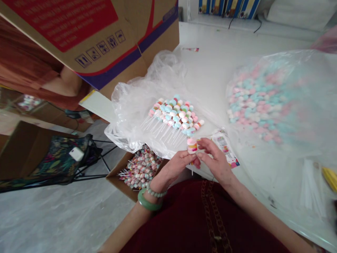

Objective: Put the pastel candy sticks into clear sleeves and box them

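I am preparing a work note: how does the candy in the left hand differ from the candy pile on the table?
The held candy is a single one in the left hand; the candy pile groups many on the table. The held candy shows no light blue, while the candy pile shows plenty. Both include pink.

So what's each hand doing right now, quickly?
Left hand: closed, holding a marshmallow stick.
Right hand: partly open beside it, fingers and thumb parted; whether it touches cannot be told.
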A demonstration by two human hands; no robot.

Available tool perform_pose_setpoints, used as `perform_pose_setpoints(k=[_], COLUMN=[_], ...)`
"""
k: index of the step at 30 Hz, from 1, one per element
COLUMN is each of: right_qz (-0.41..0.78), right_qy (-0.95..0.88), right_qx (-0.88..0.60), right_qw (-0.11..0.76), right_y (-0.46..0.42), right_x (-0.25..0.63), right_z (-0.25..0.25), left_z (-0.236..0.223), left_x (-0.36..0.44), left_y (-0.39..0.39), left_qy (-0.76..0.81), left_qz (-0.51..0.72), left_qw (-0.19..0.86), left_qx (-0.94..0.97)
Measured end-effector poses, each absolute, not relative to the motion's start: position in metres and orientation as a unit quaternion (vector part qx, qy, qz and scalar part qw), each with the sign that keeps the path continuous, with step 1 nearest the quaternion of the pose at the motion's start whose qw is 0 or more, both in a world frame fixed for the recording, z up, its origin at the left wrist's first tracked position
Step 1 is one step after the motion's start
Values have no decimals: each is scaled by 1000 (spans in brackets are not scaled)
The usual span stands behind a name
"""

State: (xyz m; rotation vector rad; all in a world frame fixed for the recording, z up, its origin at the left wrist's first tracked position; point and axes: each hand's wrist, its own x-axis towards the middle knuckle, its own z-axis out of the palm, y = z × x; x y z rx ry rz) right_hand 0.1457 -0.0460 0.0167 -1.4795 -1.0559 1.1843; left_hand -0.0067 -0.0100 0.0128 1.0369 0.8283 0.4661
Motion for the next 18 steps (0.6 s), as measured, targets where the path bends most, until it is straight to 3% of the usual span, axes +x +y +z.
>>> perform_pose_setpoints(k=[2,4,6,9,11,13,16,18], right_qz=[577,594,571,531,413,262,118,47], right_qy=[-349,-251,-203,-265,-384,-534,-694,-730], right_qx=[-552,-540,-554,-600,-667,-708,-684,-669], right_qw=[490,541,571,537,488,381,193,132], right_y=[-40,-36,-34,-34,-35,-36,-36,-36], right_x=[138,132,132,148,162,173,173,167], right_z=[16,13,8,0,-6,-13,-27,-36], left_z=[7,0,-6,-10,-9,-6,-3,-2], left_x=[0,6,8,1,-7,-13,-17,-16], left_y=[-17,-23,-27,-23,-17,-10,-4,-4], left_qy=[354,400,487,576,594,585,564,560], left_qz=[165,184,251,332,364,377,378,374], left_qw=[814,806,731,612,594,620,667,685], left_qx=[430,396,407,428,402,362,308,278])
